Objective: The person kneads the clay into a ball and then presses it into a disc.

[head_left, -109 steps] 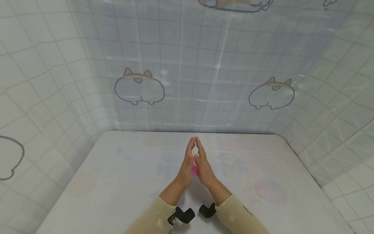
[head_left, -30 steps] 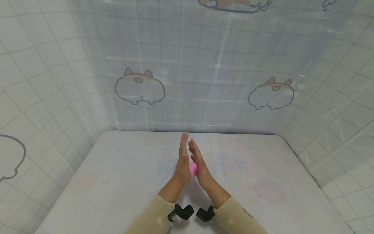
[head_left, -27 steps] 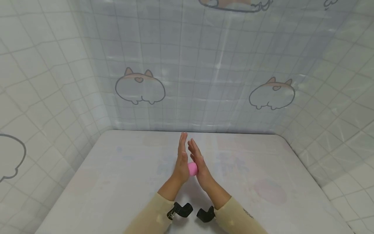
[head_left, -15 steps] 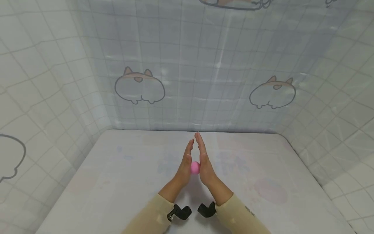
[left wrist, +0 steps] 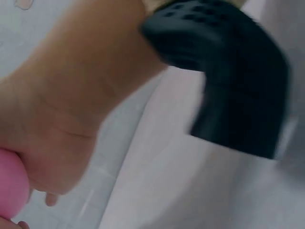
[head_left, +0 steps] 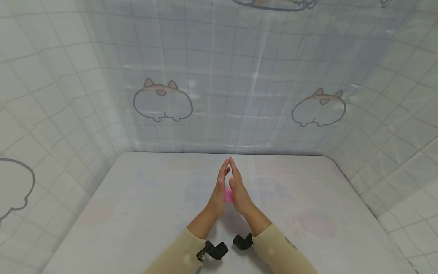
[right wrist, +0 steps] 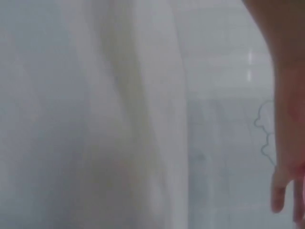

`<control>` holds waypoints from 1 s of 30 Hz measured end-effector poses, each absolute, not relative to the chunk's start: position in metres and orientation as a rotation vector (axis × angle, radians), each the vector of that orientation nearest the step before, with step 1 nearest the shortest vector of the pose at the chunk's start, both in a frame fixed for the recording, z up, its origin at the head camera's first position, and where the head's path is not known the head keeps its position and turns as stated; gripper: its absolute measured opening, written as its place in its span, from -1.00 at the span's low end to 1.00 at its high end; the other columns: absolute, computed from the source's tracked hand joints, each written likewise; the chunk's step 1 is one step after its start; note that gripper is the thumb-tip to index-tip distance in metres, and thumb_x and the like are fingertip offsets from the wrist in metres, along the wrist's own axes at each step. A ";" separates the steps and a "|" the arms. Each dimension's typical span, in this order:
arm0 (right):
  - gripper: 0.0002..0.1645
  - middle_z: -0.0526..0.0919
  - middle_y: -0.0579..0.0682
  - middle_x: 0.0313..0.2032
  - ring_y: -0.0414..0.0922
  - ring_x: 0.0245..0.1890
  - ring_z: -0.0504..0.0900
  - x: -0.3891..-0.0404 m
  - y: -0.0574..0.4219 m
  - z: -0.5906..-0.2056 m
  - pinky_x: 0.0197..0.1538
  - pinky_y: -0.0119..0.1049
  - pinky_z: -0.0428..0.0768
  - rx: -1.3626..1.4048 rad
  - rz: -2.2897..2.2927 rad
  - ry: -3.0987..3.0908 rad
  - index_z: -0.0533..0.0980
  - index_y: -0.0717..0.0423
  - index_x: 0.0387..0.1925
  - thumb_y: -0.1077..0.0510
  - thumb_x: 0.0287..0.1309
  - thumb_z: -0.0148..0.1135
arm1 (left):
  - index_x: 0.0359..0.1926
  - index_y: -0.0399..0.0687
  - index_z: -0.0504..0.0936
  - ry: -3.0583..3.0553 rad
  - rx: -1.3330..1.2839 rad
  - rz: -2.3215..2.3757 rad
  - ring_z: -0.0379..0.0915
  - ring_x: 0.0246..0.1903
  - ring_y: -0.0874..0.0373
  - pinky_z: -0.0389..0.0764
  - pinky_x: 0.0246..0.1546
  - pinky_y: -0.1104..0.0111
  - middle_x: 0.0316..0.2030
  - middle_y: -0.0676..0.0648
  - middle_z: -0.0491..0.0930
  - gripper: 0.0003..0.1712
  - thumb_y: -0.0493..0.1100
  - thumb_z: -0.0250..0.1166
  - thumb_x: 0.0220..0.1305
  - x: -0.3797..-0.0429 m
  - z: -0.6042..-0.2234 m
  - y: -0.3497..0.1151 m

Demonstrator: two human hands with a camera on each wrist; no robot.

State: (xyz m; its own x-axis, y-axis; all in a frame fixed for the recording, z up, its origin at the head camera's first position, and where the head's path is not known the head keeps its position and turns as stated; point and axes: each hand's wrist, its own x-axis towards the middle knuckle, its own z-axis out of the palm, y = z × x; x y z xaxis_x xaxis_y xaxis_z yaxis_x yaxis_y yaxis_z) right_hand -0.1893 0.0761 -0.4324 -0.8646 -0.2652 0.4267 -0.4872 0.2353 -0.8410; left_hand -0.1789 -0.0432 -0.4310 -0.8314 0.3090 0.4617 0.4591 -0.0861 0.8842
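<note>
In the head view a small pink ball (head_left: 228,195) sits between the two palms, partly hidden by them. My left hand (head_left: 217,195) presses its palm on the ball from the left, fingers extended forward. From the other side my right hand (head_left: 241,195) does the same, and the fingertips of both hands meet at the top. The left wrist view shows the smooth, round pink ball (left wrist: 12,183) against the heel of a palm (left wrist: 52,148). At the right border of the right wrist view, part of a hand (right wrist: 289,124) appears with a sliver of pink.
Below the hands lies a pale table (head_left: 137,213) with faint coloured blotches. A gridded curtain (head_left: 219,114) with animal drawings encloses its back and sides. Black wrist cameras, left (head_left: 216,250) and right (head_left: 243,241), point inward close to each other.
The hands slide back and forth against each other with the ball between them. Since half a second ago, the right hand has drawn back slightly, the left moved forward, and less of the ball shows.
</note>
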 end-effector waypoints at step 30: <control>-0.09 -0.07 0.14 0.56 0.13 0.54 -0.07 -0.182 0.074 -0.422 0.45 0.26 -0.08 0.735 1.765 -2.086 -0.24 0.07 0.60 -0.40 0.50 -0.57 | 0.59 -0.15 -0.18 -2.094 -0.917 -1.907 -0.16 0.50 -0.22 -0.08 0.33 -0.36 0.57 -0.22 -0.21 -0.06 0.42 -0.51 0.50 -0.175 -0.436 -0.041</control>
State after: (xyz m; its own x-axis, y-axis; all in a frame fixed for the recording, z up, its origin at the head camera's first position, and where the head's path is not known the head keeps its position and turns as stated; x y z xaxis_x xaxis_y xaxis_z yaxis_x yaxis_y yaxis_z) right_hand -0.1822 0.0739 -0.4216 -0.8201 -0.1821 0.5425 -0.5651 0.1088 -0.8178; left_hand -0.1754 -0.0414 -0.4357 -0.7979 0.3258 0.5071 0.5354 -0.0034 0.8446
